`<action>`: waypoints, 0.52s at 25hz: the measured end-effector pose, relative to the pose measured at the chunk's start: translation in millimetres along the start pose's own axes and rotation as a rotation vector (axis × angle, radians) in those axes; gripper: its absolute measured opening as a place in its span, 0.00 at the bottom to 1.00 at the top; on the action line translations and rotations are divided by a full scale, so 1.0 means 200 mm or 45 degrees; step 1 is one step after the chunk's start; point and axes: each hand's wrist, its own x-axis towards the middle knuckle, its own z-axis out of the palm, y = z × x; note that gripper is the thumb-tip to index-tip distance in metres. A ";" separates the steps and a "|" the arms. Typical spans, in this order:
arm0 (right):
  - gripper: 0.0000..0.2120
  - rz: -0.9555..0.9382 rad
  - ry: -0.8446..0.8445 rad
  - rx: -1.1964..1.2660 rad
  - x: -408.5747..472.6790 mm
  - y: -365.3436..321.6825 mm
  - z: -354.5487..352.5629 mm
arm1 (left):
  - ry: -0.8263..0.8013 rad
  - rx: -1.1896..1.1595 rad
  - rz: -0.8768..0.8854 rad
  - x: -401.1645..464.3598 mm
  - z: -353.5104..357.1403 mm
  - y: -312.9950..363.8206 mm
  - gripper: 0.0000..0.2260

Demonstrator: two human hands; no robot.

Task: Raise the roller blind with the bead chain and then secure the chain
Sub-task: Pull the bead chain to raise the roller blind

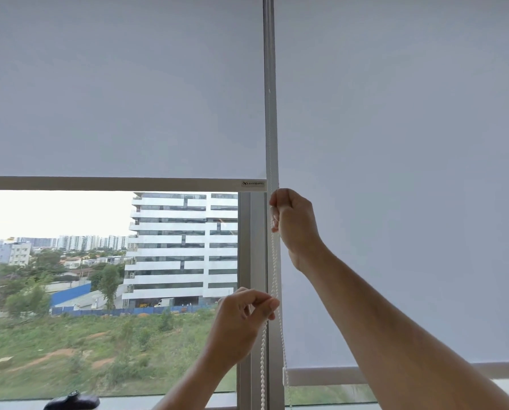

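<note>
A white roller blind (123, 90) covers the upper half of the left window; its bottom bar (108, 183) sits about mid-height. A white bead chain (274, 270) hangs in two strands along the grey window post (272, 128). My right hand (294, 223) is closed on the chain just below the bar's right end. Lower down, my left hand (241, 324) pinches the other strand between thumb and fingers.
A second white blind (401, 173) on the right hangs much lower, its bottom bar (321, 376) near the sill. A dark object (72, 401) rests on the sill at bottom left. Outside are a white building and green ground.
</note>
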 end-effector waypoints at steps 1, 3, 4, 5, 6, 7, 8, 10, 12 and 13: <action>0.20 -0.030 0.020 -0.029 -0.02 0.00 0.00 | -0.028 0.000 0.007 0.01 -0.02 0.00 0.11; 0.20 -0.064 0.023 -0.068 -0.06 0.01 0.00 | -0.067 -0.022 0.015 0.03 -0.06 0.01 0.22; 0.20 -0.066 0.008 -0.076 -0.09 0.03 0.00 | -0.043 -0.045 0.012 0.05 -0.08 0.02 0.27; 0.19 -0.061 -0.011 -0.076 -0.12 0.05 0.00 | 0.004 -0.064 0.013 0.08 -0.10 0.02 0.30; 0.18 -0.056 -0.026 -0.074 -0.15 0.07 -0.01 | 0.060 -0.068 0.020 0.12 -0.11 0.04 0.32; 0.18 -0.056 -0.037 -0.076 -0.18 0.10 -0.01 | 0.105 -0.062 0.032 0.16 -0.13 0.07 0.30; 0.18 -0.056 -0.042 -0.080 -0.21 0.12 -0.01 | 0.128 -0.049 0.040 0.20 -0.14 0.10 0.27; 0.18 -0.056 -0.028 -0.065 -0.27 0.14 -0.01 | 0.109 -0.005 0.048 0.27 -0.16 0.19 0.19; 0.19 -0.059 -0.013 -0.028 -0.33 0.16 -0.01 | 0.053 0.021 0.054 0.35 -0.16 0.28 0.19; 0.18 -0.059 -0.019 -0.014 -0.36 0.17 -0.01 | 0.047 0.006 0.051 0.39 -0.15 0.33 0.21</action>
